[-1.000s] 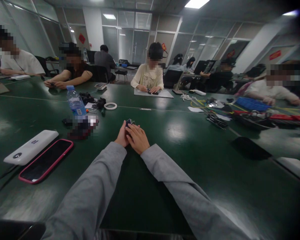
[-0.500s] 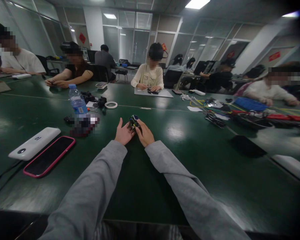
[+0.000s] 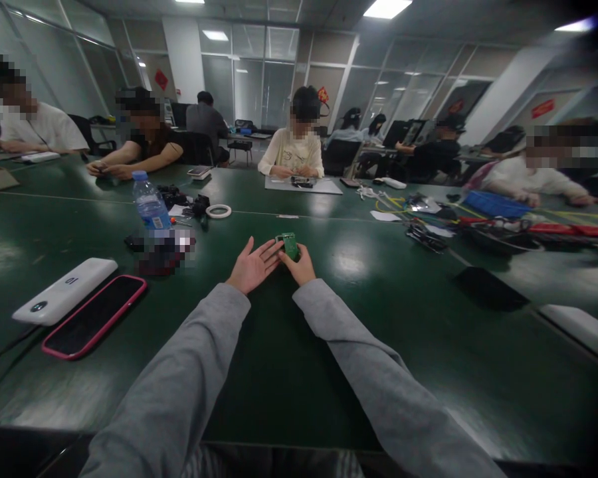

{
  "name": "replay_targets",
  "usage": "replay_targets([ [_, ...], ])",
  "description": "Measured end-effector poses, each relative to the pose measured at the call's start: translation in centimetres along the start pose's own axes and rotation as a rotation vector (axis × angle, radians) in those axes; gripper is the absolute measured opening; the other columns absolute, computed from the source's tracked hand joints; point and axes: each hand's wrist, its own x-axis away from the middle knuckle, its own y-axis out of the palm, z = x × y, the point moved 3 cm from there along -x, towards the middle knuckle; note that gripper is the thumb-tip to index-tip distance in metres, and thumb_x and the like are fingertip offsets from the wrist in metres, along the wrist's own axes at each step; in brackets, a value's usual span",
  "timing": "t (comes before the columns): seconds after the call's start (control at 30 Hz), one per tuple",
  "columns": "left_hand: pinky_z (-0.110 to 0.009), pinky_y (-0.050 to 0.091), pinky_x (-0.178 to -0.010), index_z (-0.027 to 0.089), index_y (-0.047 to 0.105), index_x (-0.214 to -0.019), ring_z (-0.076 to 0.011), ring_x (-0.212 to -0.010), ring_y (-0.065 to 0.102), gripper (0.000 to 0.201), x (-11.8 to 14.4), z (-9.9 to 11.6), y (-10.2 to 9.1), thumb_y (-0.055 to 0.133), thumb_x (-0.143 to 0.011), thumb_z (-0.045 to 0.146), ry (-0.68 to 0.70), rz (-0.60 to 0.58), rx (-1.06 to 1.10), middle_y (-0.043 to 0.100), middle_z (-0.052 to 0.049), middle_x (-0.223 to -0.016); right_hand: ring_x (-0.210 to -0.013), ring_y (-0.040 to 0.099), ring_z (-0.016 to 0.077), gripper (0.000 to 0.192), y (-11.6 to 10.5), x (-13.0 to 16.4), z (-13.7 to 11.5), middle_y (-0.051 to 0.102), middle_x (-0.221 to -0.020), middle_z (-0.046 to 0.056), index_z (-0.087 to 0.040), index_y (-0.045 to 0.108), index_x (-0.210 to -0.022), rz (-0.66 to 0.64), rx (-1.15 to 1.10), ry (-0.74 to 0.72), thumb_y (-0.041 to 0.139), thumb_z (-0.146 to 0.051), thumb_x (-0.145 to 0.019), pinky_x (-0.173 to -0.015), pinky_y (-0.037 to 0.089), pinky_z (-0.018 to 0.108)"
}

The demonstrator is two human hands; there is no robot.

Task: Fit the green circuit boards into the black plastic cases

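Observation:
A small green circuit board is gripped between the thumb and fingers of my right hand. It is tilted up, with its flat green face towards me and a small dark part at its upper left. My left hand lies palm up just left of it, fingers stretched out and spread. Its fingertips come close to the board's left edge; whether they touch it I cannot tell. Both hands are above the dark green table.
To the left lie a white power bank with a black strap and a pink-edged phone. A water bottle and a tape roll stand beyond. Cables and a blue tray lie at the right. Co-workers sit around the table.
The circuit board has turned over, from its dark component side to its plain green face. It has shifted right, off my left palm and into my right hand. My left fingers have spread.

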Motion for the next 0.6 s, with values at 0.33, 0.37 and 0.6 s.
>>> replay_targets([
  [0.33,-0.04,0.037,-0.1,0.02,0.051,-0.115,-0.0232,-0.123,0.047,0.046,-0.2,0.7,-2.0,0.045,-0.084,0.053,0.01,0.11,-0.009,0.049,-0.01,-0.135,-0.079,0.067,0.0218,0.061,-15.5,0.1,1.1,0.066,-0.096,0.009,-0.021,0.055,-0.112,-0.087,0.049,0.231,0.074,-0.048,-0.062,-0.072,0.054,0.037],
  [0.37,-0.04,0.037,-0.099,0.02,0.051,-0.115,-0.023,-0.123,0.047,0.045,-0.2,0.7,-2.2,0.046,-0.084,0.052,0.018,0.119,-0.007,0.049,-0.009,-0.135,-0.084,0.066,0.0219,0.057,-18.9,-0.5,1.4,0.066,-0.099,0.011,-0.02,0.059,-0.11,-0.002,0.204,0.21,0.074,-0.046,-0.062,-0.075,0.052,0.036],
  [0.6,-0.039,0.04,-0.096,0.021,0.052,-0.115,-0.0228,-0.119,0.05,0.044,-0.4,0.5,-2.8,0.049,-0.083,0.05,0.021,0.144,-0.015,0.049,-0.009,-0.135,-0.095,0.059,0.0281,0.069,-42.3,-4.7,4.0,0.061,-0.108,0.026,-0.013,0.062,-0.116,0.425,0.967,0.235,0.073,-0.053,-0.06,-0.072,0.042,0.042],
])
